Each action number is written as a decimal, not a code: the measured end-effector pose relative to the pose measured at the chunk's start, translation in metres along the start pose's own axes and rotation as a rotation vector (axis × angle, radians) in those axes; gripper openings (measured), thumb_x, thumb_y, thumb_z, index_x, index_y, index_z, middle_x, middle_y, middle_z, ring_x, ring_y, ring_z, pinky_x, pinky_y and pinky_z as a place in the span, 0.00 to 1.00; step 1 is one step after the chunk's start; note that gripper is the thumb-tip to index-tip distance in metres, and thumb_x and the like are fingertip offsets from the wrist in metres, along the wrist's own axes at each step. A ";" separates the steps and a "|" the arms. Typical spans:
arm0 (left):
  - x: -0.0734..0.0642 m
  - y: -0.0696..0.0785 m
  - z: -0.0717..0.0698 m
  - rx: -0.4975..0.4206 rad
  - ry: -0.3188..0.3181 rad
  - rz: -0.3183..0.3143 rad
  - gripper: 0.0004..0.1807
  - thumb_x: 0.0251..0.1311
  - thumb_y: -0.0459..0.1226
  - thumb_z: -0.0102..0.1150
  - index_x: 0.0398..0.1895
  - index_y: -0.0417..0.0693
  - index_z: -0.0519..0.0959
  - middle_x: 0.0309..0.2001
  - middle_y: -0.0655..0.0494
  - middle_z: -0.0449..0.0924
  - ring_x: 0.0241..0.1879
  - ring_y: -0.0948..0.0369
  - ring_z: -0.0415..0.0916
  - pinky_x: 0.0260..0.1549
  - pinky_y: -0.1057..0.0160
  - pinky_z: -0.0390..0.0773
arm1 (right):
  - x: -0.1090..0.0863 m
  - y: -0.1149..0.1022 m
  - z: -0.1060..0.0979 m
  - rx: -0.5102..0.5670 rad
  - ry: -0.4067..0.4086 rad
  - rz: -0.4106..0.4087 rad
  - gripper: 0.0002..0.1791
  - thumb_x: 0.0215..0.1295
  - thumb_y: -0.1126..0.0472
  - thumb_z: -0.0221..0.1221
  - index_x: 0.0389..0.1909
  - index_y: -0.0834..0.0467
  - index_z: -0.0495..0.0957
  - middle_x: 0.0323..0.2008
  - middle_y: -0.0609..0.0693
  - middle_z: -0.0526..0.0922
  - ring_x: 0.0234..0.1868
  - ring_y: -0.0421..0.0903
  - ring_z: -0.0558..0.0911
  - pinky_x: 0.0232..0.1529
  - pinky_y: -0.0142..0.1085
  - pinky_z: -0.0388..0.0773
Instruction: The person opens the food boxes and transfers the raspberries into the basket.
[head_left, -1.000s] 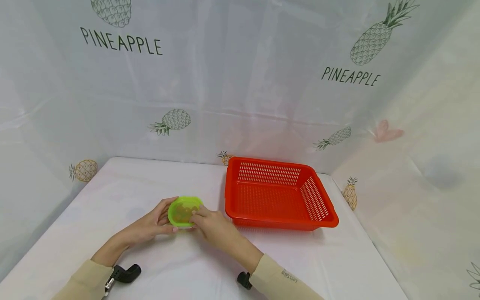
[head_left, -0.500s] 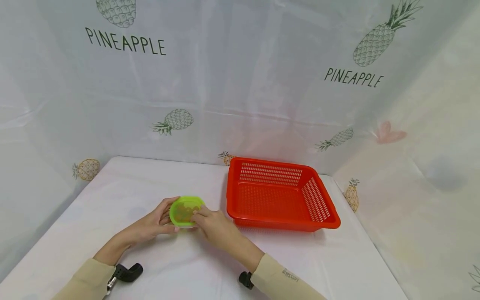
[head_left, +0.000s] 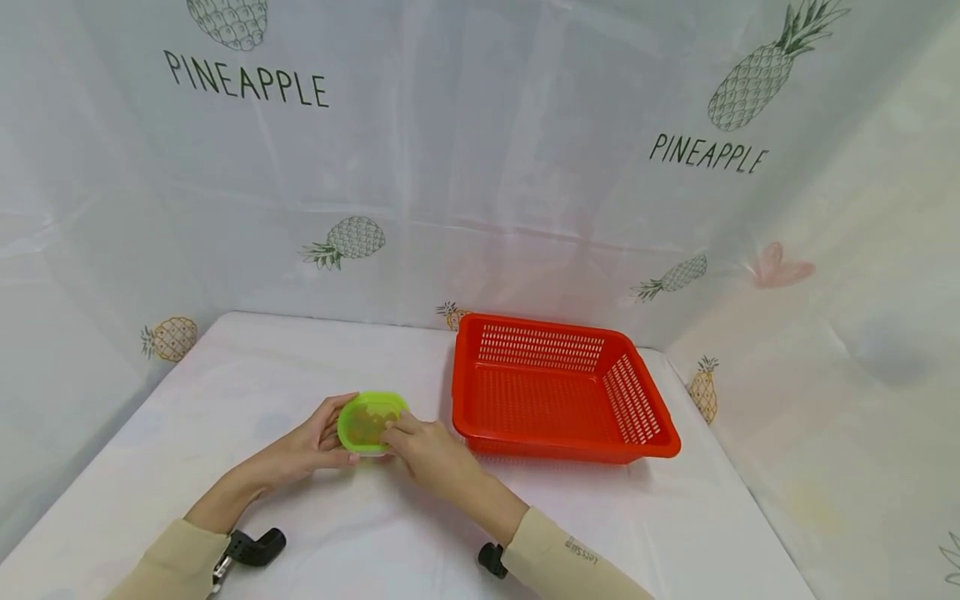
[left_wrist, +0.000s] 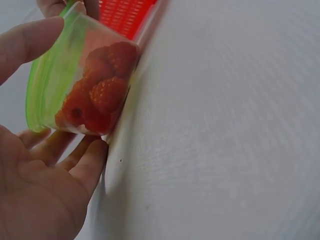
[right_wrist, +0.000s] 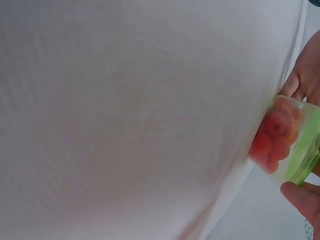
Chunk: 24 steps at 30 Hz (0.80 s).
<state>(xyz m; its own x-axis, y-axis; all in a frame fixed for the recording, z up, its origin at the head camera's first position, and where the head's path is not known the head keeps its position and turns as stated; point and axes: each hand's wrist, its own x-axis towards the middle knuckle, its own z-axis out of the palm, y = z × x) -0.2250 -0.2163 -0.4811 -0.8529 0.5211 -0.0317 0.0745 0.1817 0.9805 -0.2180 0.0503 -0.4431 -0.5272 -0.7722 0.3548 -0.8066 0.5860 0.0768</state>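
Note:
A small clear plastic food container (left_wrist: 100, 42) stands on the white-covered table with a green lid (head_left: 365, 423) on top. Raspberries (left_wrist: 107, 95) show through its wall in the left wrist view, and again through the side in the right wrist view. My left hand (head_left: 311, 446) holds the container from the left, thumb at the near side and fingers round the far side. At the lid's right edge, my right hand (head_left: 435, 458) pinches the rim with curled fingers; part of its grip is hidden in the head view.
A red perforated plastic basket (head_left: 540, 408) sits to the right of the hands, near the table's back edge. White tablecloth (head_left: 322, 533) covers the table. A pineapple-print curtain (head_left: 480, 167) hangs behind and at both sides.

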 end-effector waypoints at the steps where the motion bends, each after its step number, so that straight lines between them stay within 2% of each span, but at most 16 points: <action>1: 0.000 0.001 0.000 -0.003 0.001 0.001 0.55 0.68 0.35 0.70 0.86 0.49 0.40 0.85 0.35 0.42 0.83 0.36 0.41 0.65 0.79 0.67 | 0.000 0.000 -0.001 0.000 0.004 0.000 0.07 0.72 0.63 0.68 0.48 0.51 0.87 0.49 0.44 0.87 0.37 0.40 0.88 0.45 0.26 0.85; 7: 0.002 0.002 0.001 0.005 0.012 -0.001 0.55 0.68 0.36 0.71 0.85 0.50 0.41 0.85 0.37 0.42 0.84 0.36 0.40 0.64 0.81 0.65 | -0.001 -0.001 -0.005 -0.008 0.014 0.001 0.08 0.72 0.62 0.68 0.49 0.51 0.87 0.50 0.45 0.87 0.39 0.41 0.89 0.48 0.26 0.85; 19: 0.002 -0.001 0.002 0.027 0.020 -0.007 0.56 0.66 0.38 0.72 0.85 0.50 0.42 0.85 0.37 0.43 0.84 0.36 0.39 0.62 0.84 0.62 | -0.001 0.001 -0.005 -0.004 -0.033 0.009 0.09 0.73 0.61 0.68 0.51 0.51 0.87 0.50 0.45 0.88 0.39 0.40 0.89 0.47 0.24 0.84; 22: 0.001 0.000 0.002 0.039 0.017 -0.015 0.55 0.67 0.38 0.72 0.85 0.52 0.42 0.85 0.39 0.42 0.84 0.36 0.39 0.64 0.82 0.62 | -0.001 0.002 -0.003 -0.008 -0.025 -0.001 0.09 0.73 0.62 0.67 0.51 0.51 0.87 0.50 0.45 0.87 0.38 0.41 0.89 0.46 0.24 0.84; 24: 0.000 0.001 0.002 0.051 0.016 -0.022 0.55 0.68 0.39 0.71 0.85 0.53 0.42 0.85 0.41 0.43 0.84 0.36 0.38 0.69 0.75 0.63 | -0.001 0.002 -0.002 -0.011 -0.012 -0.011 0.09 0.73 0.62 0.67 0.50 0.51 0.87 0.50 0.44 0.87 0.38 0.40 0.89 0.45 0.25 0.85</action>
<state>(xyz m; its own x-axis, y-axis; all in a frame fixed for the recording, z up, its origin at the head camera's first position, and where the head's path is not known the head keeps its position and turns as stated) -0.2239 -0.2146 -0.4805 -0.8627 0.5033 -0.0494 0.0819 0.2356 0.9684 -0.2182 0.0529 -0.4412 -0.5218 -0.7813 0.3425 -0.8094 0.5802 0.0904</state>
